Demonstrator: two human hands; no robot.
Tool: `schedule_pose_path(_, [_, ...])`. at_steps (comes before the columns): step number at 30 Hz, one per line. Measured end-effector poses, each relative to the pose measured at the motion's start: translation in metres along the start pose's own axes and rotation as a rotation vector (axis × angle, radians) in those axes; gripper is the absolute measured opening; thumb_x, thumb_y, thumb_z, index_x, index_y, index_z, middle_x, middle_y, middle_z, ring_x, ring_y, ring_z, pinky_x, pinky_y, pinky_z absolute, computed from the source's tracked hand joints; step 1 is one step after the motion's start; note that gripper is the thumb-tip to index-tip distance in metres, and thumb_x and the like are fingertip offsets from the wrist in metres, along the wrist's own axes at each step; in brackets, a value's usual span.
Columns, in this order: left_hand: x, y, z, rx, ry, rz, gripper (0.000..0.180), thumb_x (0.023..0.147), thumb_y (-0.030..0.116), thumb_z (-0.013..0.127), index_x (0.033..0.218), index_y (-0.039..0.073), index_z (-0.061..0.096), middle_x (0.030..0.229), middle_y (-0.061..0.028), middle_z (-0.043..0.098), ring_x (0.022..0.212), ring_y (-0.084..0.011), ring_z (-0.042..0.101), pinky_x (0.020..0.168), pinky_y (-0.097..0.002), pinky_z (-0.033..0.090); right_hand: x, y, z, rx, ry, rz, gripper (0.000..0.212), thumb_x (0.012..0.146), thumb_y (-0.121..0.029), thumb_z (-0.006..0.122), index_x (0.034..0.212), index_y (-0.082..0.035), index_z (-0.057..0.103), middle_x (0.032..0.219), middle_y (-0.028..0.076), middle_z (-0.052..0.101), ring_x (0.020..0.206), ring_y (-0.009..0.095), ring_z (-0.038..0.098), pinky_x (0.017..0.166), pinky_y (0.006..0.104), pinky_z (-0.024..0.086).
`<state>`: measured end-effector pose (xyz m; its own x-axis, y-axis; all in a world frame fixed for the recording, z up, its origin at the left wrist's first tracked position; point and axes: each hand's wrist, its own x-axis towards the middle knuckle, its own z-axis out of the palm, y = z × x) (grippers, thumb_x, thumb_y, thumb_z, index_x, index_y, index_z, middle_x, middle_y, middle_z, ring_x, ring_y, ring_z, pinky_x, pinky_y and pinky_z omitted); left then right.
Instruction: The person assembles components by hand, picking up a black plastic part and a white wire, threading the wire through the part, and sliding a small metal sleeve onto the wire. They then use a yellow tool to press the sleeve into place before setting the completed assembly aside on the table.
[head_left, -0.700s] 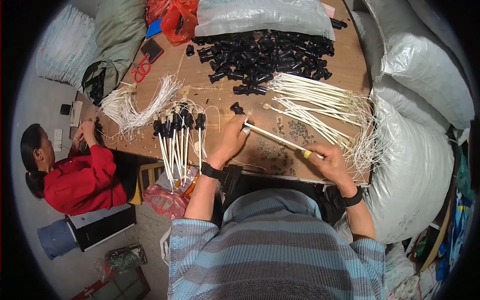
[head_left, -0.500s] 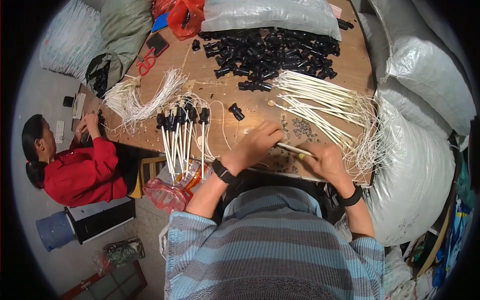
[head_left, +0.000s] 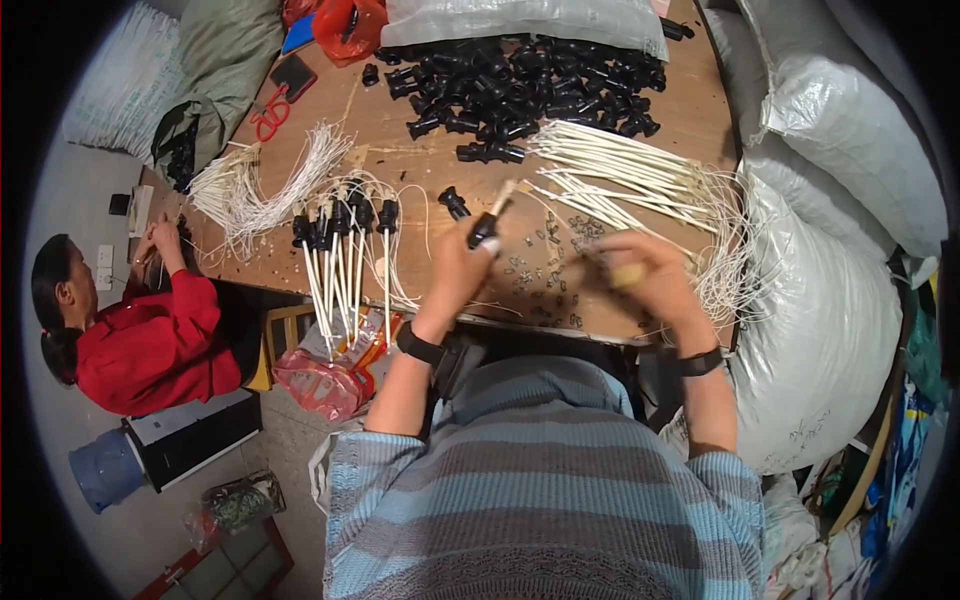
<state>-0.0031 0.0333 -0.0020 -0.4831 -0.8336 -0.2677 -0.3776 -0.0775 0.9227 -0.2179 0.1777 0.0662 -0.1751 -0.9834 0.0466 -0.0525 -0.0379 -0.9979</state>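
My left hand (head_left: 458, 278) is closed around a black plastic fitting (head_left: 483, 230). A pale rod tip (head_left: 505, 195) sticks up out of that fitting. To the right, my right hand (head_left: 655, 275) hovers by the small metal clips (head_left: 580, 235) scattered on the table; its fingers are smeared by motion, with something yellow at them. A loose black fitting (head_left: 454, 203) lies just beyond my left hand. Farther left, several white rods with black fittings (head_left: 345, 235) hang over the table's front edge.
A heap of black fittings (head_left: 520, 85) covers the far side of the wooden table (head_left: 400, 150). White rods with thin wires (head_left: 620, 175) lie right; another wire bundle (head_left: 270, 205) lies left. Red scissors (head_left: 271, 118) sit beyond. A co-worker (head_left: 150, 330) works at left. Stuffed sacks (head_left: 820, 320) stand right.
The rod between both hands is no longer held across them. My left hand has moved left and now grips a black fitting with a rod tip; my right hand has moved slightly up, apart from it.
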Motion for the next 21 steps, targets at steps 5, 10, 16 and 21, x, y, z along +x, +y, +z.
schedule_pose_path(5, [-0.01,0.019,0.031,-0.122,-0.142,0.04,0.019,0.081,0.002,0.067,0.099,0.0,0.067,0.075,0.0015,0.065,0.063,-0.0074,0.059,0.058,-0.0227,0.049,0.001,0.036,0.041,-0.704,-0.041,-0.042,0.024,0.077,-0.008,0.073,0.098,-0.006,0.063,0.077,0.012,0.059,0.063,0.024,0.058,0.058,0.033,0.046])
schedule_pose_path(10, [-0.011,0.01,0.032,0.205,-0.14,0.308,0.03,0.074,-0.005,0.064,0.103,0.001,0.063,0.082,-0.0063,0.065,0.075,-0.0183,0.063,0.072,-0.0288,0.05,-0.003,0.048,0.039,-0.712,0.088,-0.145,0.007,0.079,-0.011,0.065,0.082,-0.007,0.06,0.061,0.016,0.058,0.056,0.034,0.059,0.05,0.0423,0.045])
schedule_pose_path(16, [-0.012,0.008,0.025,0.438,-0.15,0.455,0.039,0.071,-0.011,0.053,0.108,0.002,0.059,0.1,-0.0184,0.061,0.098,-0.0382,0.057,0.085,-0.0408,0.046,-0.004,0.05,0.036,-0.836,0.147,-0.079,0.016,0.078,-0.009,0.064,0.094,-0.009,0.067,0.071,0.015,0.062,0.062,0.034,0.063,0.054,0.0394,0.048])
schedule_pose_path(21, [-0.015,0.017,0.025,0.427,-0.212,0.442,0.039,0.071,-0.01,0.052,0.107,0.002,0.06,0.1,-0.0174,0.061,0.097,-0.0375,0.058,0.084,-0.0413,0.047,-0.001,0.054,0.037,-0.818,0.106,-0.075,0.016,0.079,-0.008,0.064,0.094,-0.009,0.068,0.071,0.014,0.062,0.061,0.033,0.062,0.055,0.0387,0.048])
